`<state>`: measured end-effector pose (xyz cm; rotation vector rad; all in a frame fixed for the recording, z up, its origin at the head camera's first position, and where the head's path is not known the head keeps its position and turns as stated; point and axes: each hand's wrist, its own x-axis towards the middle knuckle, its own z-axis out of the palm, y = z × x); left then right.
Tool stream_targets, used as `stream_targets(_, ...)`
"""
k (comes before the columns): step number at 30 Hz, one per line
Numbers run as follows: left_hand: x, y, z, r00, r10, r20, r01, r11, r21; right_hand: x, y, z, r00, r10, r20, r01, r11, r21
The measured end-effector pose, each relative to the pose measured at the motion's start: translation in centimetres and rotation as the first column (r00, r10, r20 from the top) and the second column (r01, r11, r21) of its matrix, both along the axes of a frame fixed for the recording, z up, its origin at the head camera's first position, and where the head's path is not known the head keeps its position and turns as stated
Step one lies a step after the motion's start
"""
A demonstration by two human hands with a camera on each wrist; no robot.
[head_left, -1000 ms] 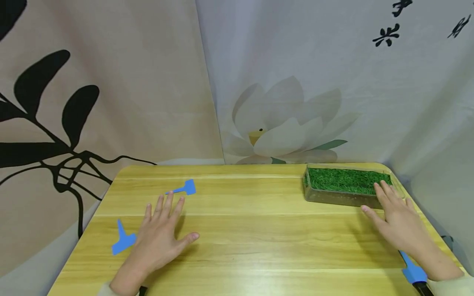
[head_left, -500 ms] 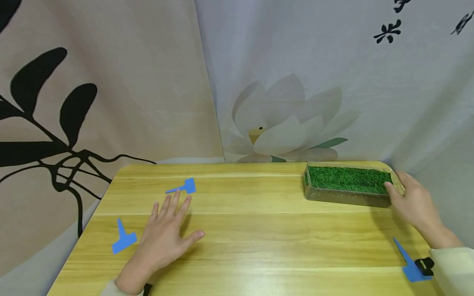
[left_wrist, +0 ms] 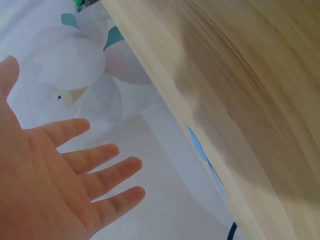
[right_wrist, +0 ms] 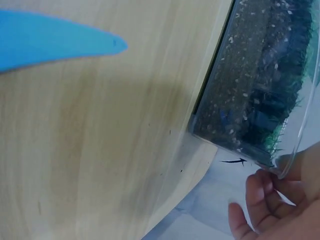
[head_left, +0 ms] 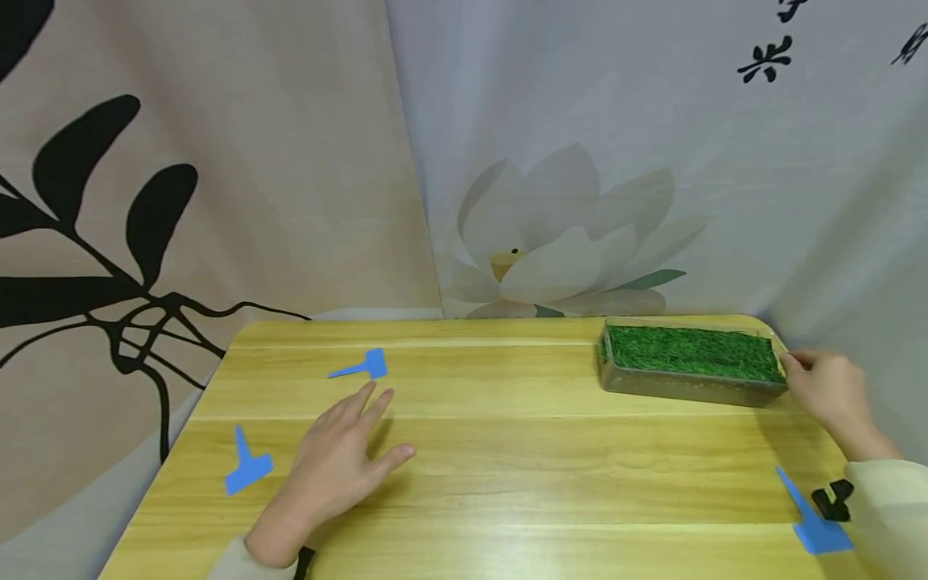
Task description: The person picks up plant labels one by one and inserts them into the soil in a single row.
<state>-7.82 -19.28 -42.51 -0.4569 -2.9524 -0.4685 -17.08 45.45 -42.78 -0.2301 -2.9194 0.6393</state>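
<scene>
My right hand (head_left: 834, 393) pinches the right end of a clear box (head_left: 689, 387) that holds green grass (head_left: 692, 351) over dark soil. In the right wrist view the thumb and fingertips of the hand (right_wrist: 285, 205) meet at the corner of the box's rim (right_wrist: 292, 162). My left hand (head_left: 335, 459) hovers over the table with fingers spread, holding nothing; the blue T-shaped tag (head_left: 374, 363) lies just beyond its fingertips. A second blue tag (head_left: 249, 470) lies left of that hand. Near my right sleeve lies a third blue tag (head_left: 819, 533).
The wooden table (head_left: 507, 475) ends at a curtain (head_left: 326, 161) printed with a pale flower and black leaves. A black strap (head_left: 832, 501) shows by the right sleeve.
My right hand has moved from over the box's grass to its right end and now pinches the rim; the box has shifted slightly right. My left hand has drifted a little right.
</scene>
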Motion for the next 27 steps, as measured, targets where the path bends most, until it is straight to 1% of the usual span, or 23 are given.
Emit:
stream_targets(5,-0.1,0.8,0.3,1.000,0.011,0.022,-0.012,0.999,0.043,-0.2,0.5,0.1,1.000,0.012,0.006,-0.012,1.000,0.016)
stream_targets(10,-0.4,1.5,0.3,1.000,0.019,0.014,-0.020,0.994,0.105,-0.2,0.6,0.1,0.999,0.035,0.007,-0.035,0.999,0.009)
stream_targets(13,-0.7,2.1,0.3,0.999,0.038,0.023,-0.041,0.986,0.159,0.0,0.5,0.1,0.999,0.044,0.002,-0.044,0.999,0.006)
stream_targets(16,-1.2,2.6,0.2,0.996,0.065,0.053,-0.075,0.976,0.206,0.3,0.4,0.0,0.999,0.047,-0.008,-0.047,0.999,0.002)
stream_targets(18,-1.5,3.1,0.2,0.995,0.072,0.074,-0.087,0.968,0.236,0.4,0.2,0.0,0.999,0.049,-0.013,-0.049,0.999,0.001)
stream_targets(21,-2.1,4.0,0.0,0.993,0.067,0.097,-0.091,0.956,0.279,0.5,0.1,0.0,0.998,0.055,-0.017,-0.055,0.998,-0.004)
stream_targets(24,-2.7,5.0,-0.1,0.994,0.038,0.104,-0.069,0.948,0.311,0.7,-0.1,-0.1,0.998,0.065,-0.023,-0.065,0.998,-0.014)
stream_targets(27,-3.4,6.1,0.0,0.994,0.010,0.111,-0.046,0.944,0.326,0.9,-0.3,-0.2,0.997,0.071,-0.025,-0.071,0.997,-0.028)
